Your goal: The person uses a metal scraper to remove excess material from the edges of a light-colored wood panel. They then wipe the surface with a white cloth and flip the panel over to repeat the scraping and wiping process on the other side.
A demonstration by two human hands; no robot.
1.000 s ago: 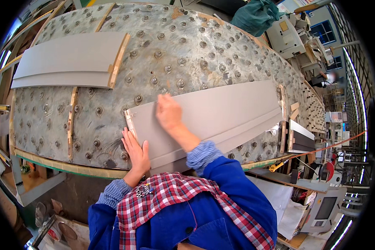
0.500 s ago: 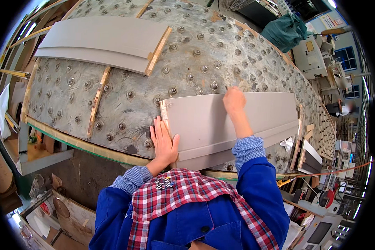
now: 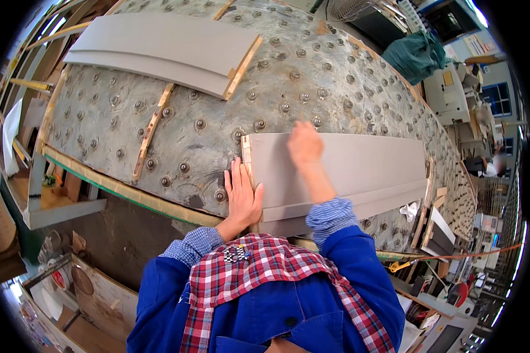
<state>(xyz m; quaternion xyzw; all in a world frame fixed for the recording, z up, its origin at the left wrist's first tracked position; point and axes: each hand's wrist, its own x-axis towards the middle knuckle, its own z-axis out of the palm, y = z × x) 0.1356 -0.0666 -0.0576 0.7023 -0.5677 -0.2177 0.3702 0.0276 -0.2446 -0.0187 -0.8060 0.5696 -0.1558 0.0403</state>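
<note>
Both hands lie open: left (image 3: 241, 197) at grey panel's (image 3: 359, 167) end, right (image 3: 305, 144) atop.

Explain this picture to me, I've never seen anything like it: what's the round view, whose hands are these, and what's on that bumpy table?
The picture comes from a wide fisheye camera worn on a person's head, looking down, so straight edges bend near the rim. The blue sleeves at the bottom are that person's own arms. The left hand lies flat at the left end of a long grey panel, and the right hand presses on top of it; its outline is blurred. Neither hand grips anything. The panel lies on a big grey worktable studded with round knobs and crossed by wooden strips. A second grey panel lies farther away, at upper left. Workshop clutter surrounds the table.
</note>
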